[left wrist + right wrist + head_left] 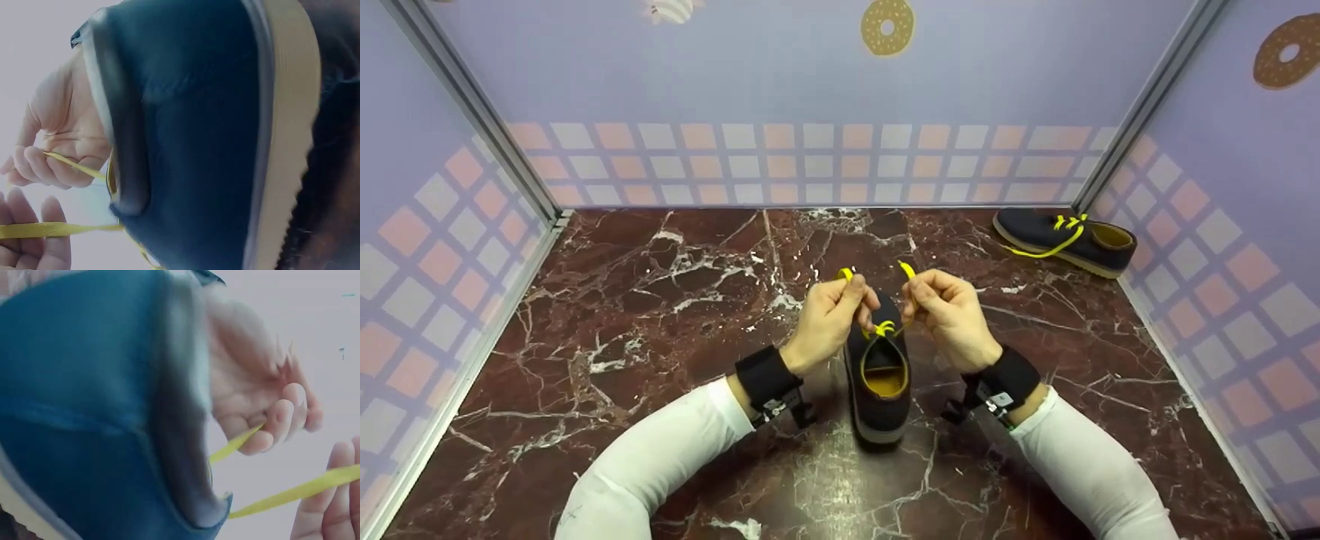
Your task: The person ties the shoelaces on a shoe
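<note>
A dark shoe (879, 412) with a tan sole stands between the hands, its toe pointing away. Yellow laces (885, 328) cross at the top of its tongue. My left hand (826, 321) pinches one lace, whose end (846, 274) sticks up past the thumb. The other lace end (907, 268) rises from my right hand (958, 319), pinched between thumb and fingers. Both laces run from the shoe to the hands; in the left wrist view one yellow strand (84, 227) lies straight across the left fingers (54, 225). The shoe's side (67, 382) fills much of the right wrist view.
A second dark shoe (1042, 238) with yellow laces lies at the back right, near the corner, one lace hanging loose over its side. The reddish marble-patterned tabletop (660, 315) is bordered by patterned panels (810, 97) at the back and both sides.
</note>
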Motion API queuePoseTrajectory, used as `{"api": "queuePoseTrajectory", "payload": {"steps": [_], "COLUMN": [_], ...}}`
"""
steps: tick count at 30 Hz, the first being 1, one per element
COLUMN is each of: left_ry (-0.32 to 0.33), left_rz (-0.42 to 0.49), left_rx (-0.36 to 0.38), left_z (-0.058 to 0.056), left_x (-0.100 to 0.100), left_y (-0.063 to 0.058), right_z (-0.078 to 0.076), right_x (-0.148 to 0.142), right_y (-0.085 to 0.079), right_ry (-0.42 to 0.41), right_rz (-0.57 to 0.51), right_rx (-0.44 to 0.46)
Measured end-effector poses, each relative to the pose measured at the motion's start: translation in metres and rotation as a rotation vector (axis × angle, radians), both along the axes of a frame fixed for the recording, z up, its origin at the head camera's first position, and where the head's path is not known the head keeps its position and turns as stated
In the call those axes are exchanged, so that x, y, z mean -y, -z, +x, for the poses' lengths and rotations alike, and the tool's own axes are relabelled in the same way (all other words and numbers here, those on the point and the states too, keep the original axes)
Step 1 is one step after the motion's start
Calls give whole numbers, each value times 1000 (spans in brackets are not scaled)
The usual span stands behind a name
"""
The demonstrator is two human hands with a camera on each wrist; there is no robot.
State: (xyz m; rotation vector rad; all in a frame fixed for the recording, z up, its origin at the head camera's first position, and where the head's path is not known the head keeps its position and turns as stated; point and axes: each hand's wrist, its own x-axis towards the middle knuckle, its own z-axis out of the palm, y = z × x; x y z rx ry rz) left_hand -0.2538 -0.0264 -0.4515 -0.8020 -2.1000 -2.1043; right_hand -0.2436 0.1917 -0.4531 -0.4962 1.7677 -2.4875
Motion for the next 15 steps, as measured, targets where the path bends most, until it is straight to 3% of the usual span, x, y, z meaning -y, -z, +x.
{"api": "queuePoseTrajectory", "payload": {"steps": [4,15], "left_ry": [59,159], "left_rz": [4,-188], "left_rx": [27,39], "left_z": [0,1], "left_x": [-2,2], "left_y": [-6,-6], "right_z": [-1,-3], "right_x": [4,4], "right_y": [-5,-8], "right_ry": [-14,18], "right_rz": [5,159], "right_rx": [-41,-196]}}
